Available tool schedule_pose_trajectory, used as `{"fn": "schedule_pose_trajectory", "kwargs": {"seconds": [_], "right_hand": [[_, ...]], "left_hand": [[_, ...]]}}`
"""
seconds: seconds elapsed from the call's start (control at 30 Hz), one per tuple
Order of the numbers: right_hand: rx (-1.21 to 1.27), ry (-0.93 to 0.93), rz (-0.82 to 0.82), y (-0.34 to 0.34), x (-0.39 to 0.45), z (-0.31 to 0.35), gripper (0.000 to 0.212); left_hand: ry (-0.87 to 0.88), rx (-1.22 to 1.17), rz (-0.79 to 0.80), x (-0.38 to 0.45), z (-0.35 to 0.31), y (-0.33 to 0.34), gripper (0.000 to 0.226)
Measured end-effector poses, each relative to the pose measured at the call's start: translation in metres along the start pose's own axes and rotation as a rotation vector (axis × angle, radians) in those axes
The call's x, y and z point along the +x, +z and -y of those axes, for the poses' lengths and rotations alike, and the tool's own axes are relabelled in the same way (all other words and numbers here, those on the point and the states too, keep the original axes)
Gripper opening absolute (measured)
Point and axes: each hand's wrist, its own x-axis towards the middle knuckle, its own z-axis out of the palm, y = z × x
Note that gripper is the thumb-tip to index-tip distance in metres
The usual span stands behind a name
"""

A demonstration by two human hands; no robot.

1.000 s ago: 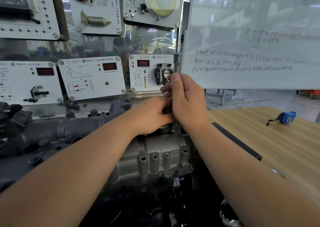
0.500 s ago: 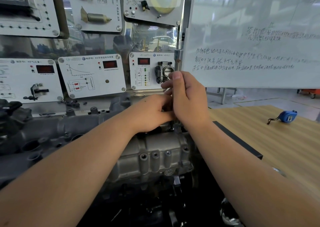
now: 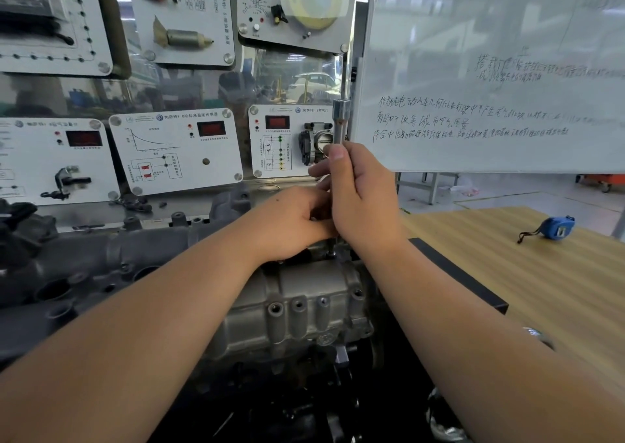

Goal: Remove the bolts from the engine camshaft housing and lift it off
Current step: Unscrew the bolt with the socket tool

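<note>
Head view. The right hand (image 3: 363, 199) grips an upright driver (image 3: 339, 123), thumb laid up its shaft; the socketed top stands clear above the fist. The left hand (image 3: 294, 221) curls round the lower shaft just beside the right, though what its fingertips pinch is hidden. The tip meets a bolt (image 3: 330, 252) at the far right end of the housing (image 3: 304, 297), which sits bolted on the engine at centre. Against the frames of one second and half a second ago, the hands and tool hold nearly the same posture, the fist only slightly shifted on the shaft. This probably means the bolt is being spun out in small turns and is not yet free; lifting the housing remains ahead.

Surface and room. A wooden table (image 3: 541, 290) lies to the right, with a blue tape measure (image 3: 556, 228) at its far side. A whiteboard (image 3: 490, 70) with handwriting stands far right. Sensor display panels (image 3: 176, 151) line the far wall, left and centre.
</note>
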Motion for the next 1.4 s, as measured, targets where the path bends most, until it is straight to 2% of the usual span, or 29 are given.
{"fn": "schedule_pose_trajectory", "kwargs": {"seconds": [0.07, 0.17, 0.27, 0.4, 0.57, 0.67, 0.77, 0.97, 1.17, 1.27, 1.4], "right_hand": [[0.035, 0.010, -0.004, 0.0004, -0.0001, 0.0001, 0.030], [0.023, 0.003, -0.015, -0.0008, 0.0006, -0.0004, 0.016], [-0.007, -0.007, -0.028, -0.0012, 0.0000, -0.0003, 0.009], [0.006, 0.022, -0.020, -0.0004, 0.0000, 0.0012, 0.015], [0.038, -0.008, -0.001, -0.0014, -0.0011, 0.0041, 0.009], [0.068, 0.010, -0.028, -0.0013, -0.0010, 0.0036, 0.016], [0.086, -0.010, -0.062, -0.0020, 0.0006, 0.0017, 0.006], [0.035, 0.016, -0.044, -0.0017, 0.0003, 0.0022, 0.022], [0.064, 0.043, -0.039, -0.0011, -0.0005, 0.0018, 0.019], [0.034, 0.043, -0.026, -0.0010, -0.0002, 0.0003, 0.011], [0.042, 0.036, -0.018, -0.0019, -0.0004, -0.0001, 0.012]], "left_hand": [[-0.004, 0.012, -0.008, 0.0012, -0.0003, 0.0001, 0.012], [0.005, 0.027, -0.005, 0.0006, -0.0025, 0.0000, 0.025], [-0.004, 0.017, -0.008, 0.0008, -0.0009, 0.0004, 0.013], [-0.005, -0.049, 0.009, -0.0010, -0.0007, -0.0005, 0.013], [-0.003, 0.013, 0.006, 0.0002, -0.0014, -0.0011, 0.019], [0.016, 0.017, 0.003, 0.0008, -0.0013, 0.0004, 0.021], [0.007, 0.028, -0.014, 0.0014, -0.0002, 0.0016, 0.023], [0.017, 0.009, 0.012, -0.0007, -0.0014, 0.0009, 0.006], [0.024, 0.055, -0.026, 0.0012, -0.0011, 0.0002, 0.018], [0.042, 0.060, -0.045, 0.0017, 0.0008, 0.0010, 0.016], [0.035, 0.000, -0.020, 0.0011, 0.0038, 0.0020, 0.006]]}}
